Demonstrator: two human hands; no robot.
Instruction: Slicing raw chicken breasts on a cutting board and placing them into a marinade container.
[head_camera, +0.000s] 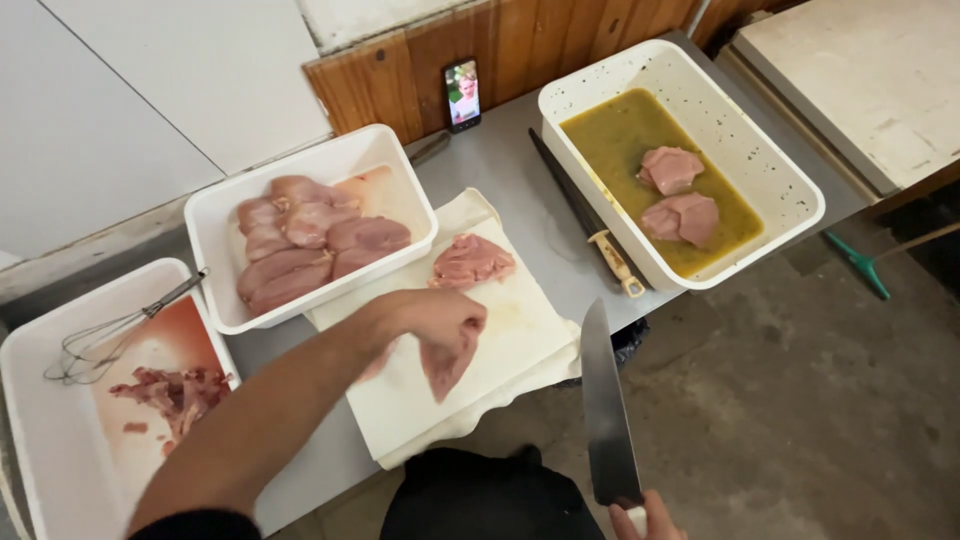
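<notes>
My left hand (440, 325) is pinched shut on a raw chicken piece (447, 365), lifting it so it hangs limp just above the middle of the white cutting board (520, 330). I judge this meat soft, wet and slippery, light enough for a few fingers but floppy, so the thicker upper edge where my fingers already grip looks the surest place to hold it. My right hand (648, 515) is closed round the handle of a large chef's knife (605, 405), its blade pointing away from me off the board's right edge, near the front edge of the steel table (500, 165). Another trimmed cutlet (470, 260) lies at the far edge of the board. By the board's far left corner stands a white tub of raw breasts (315, 235), and at the table's left end a second white tub (50, 420) holds trimmings (175, 395) and a wire whisk (100, 340). At the right end a white tub of green marinade (620, 140) has two pieces (680, 195) in it. Between that tub and the board lies a sharpening steel (585, 215), and a phone (462, 95) leans at the wall; the steel and the knife blade are the nearest things crowding the board
</notes>
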